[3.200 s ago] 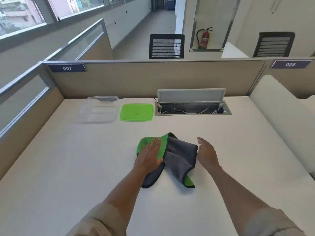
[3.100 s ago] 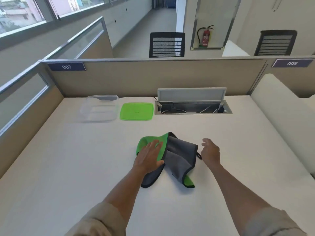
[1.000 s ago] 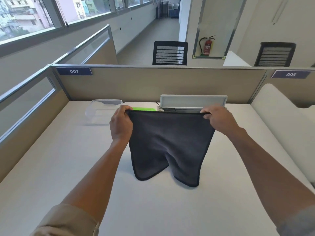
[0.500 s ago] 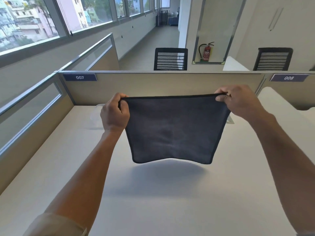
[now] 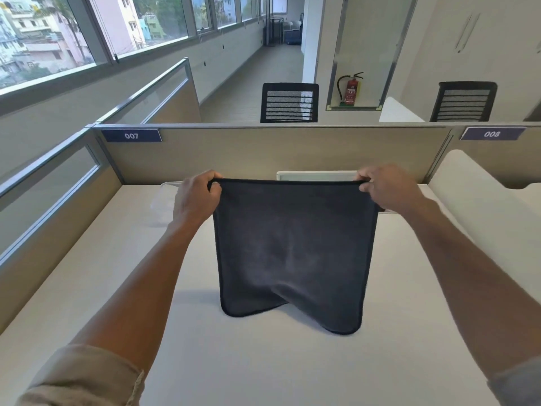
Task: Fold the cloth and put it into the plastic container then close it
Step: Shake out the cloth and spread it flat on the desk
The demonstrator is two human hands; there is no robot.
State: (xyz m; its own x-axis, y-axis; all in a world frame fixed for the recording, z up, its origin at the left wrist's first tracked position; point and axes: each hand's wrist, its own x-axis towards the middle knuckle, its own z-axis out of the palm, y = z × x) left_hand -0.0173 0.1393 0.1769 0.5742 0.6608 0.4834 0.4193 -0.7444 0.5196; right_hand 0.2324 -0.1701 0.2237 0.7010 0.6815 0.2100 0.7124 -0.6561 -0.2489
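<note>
A dark grey cloth (image 5: 292, 247) hangs spread out in front of me, its grey side facing me. My left hand (image 5: 194, 200) pinches its top left corner and my right hand (image 5: 386, 191) pinches its top right corner. The cloth's lower edge touches the white desk (image 5: 87, 288) and buckles there. The clear plastic container (image 5: 164, 205) sits at the far left of the desk, partly hidden behind my left hand. Its green lid is hidden behind the cloth.
An open cable tray with a raised white flap (image 5: 316, 175) sits at the back of the desk behind the cloth. Beige partition walls (image 5: 263, 153) close the desk at the back and left. A white rounded panel (image 5: 480, 212) borders the right side.
Both hands picked the cloth off the desk and spread it by its top corners. In the last half second they lowered it, so its bottom edge now rests on the desk.
</note>
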